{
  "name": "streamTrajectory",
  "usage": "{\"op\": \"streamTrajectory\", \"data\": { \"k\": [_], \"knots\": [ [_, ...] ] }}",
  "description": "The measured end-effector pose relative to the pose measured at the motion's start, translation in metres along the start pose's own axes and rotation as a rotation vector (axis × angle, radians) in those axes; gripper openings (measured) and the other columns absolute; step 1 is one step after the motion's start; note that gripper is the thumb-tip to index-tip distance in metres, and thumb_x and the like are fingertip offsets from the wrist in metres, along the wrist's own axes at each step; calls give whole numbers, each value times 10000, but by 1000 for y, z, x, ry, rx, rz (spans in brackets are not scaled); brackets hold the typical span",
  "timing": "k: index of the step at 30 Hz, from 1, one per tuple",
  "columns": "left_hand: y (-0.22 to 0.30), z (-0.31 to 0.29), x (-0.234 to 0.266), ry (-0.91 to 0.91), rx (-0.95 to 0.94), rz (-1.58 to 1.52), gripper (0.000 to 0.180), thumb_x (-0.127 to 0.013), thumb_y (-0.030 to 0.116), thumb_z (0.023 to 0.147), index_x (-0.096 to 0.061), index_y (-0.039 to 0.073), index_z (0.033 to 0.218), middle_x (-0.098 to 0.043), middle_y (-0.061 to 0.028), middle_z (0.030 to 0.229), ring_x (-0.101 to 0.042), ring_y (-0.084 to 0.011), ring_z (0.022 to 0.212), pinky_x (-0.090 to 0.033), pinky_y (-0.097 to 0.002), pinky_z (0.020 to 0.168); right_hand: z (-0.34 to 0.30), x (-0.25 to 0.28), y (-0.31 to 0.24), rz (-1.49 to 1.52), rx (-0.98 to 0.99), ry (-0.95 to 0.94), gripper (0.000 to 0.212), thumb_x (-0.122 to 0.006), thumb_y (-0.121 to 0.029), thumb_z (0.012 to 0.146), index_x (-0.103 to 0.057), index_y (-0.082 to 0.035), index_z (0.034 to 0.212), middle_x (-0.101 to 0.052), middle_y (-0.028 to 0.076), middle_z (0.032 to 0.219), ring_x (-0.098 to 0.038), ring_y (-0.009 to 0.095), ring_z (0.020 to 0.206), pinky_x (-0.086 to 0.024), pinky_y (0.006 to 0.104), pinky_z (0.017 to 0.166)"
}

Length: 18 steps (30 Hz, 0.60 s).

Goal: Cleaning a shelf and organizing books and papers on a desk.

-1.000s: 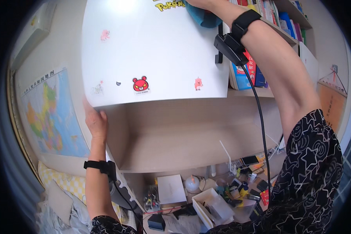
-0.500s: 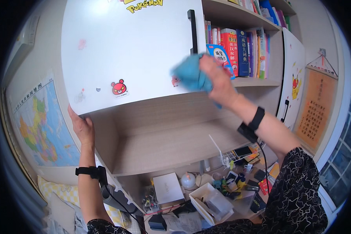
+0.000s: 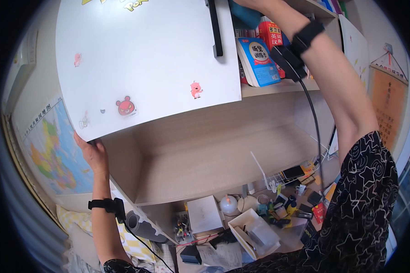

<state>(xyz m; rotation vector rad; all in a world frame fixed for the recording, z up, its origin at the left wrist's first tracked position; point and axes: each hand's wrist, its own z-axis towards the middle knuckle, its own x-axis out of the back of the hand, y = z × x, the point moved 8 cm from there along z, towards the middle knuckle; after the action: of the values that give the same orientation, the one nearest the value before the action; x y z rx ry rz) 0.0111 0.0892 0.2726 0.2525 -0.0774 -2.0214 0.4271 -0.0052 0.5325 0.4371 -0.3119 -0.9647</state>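
Observation:
A white cabinet door (image 3: 159,68) with a long black handle (image 3: 216,32) and several small animal stickers fills the upper left. My left hand (image 3: 94,154) grips its lower left corner, the fingers partly hidden at the edge. High up, cut by the top of the picture, my right hand (image 3: 257,3) holds a teal cloth (image 3: 245,17) just right of the door's edge, in front of the bookshelf. Below the cloth, a blue and white booklet (image 3: 258,61) leans against upright books. Most of my right hand's fingers are out of view.
Under the door lies an open wooden compartment (image 3: 214,154). The desk below carries a white box (image 3: 205,214), a cream bin (image 3: 255,234), a round white lamp-like object (image 3: 228,204) and several small items. A map (image 3: 54,150) hangs left, a brown scroll (image 3: 387,109) right. Cables trail from both wristbands.
My right hand has moved up with the teal cloth, off the door's lower right part to beyond its right edge. My left hand stays at the door's corner. The view has shifted slightly.

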Motion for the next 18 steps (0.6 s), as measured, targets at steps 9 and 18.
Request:
{"op": "streamTrajectory", "data": {
  "k": [9,18],
  "knots": [
    [4,2,5,-45,20,7,708,-477,-72,722,-186,28,1360,-316,-213,1340,-386,-383,1188,-345,-375,953,-110,-21,-28,-189,-352,-185,493,-601,4,680,-521,-55,1162,-590,133,1055,-522,317,1023,-444,382,852],
    [14,5,5,-31,1,-12,676,-455,-85,699,-226,20,1327,-347,-201,1304,-408,-356,1173,-337,-371,961,-163,-45,-143,-395,-48,-24,229,-526,-47,674,-534,43,885,-498,184,835,-492,308,830,-409,415,749]
  ]
}}
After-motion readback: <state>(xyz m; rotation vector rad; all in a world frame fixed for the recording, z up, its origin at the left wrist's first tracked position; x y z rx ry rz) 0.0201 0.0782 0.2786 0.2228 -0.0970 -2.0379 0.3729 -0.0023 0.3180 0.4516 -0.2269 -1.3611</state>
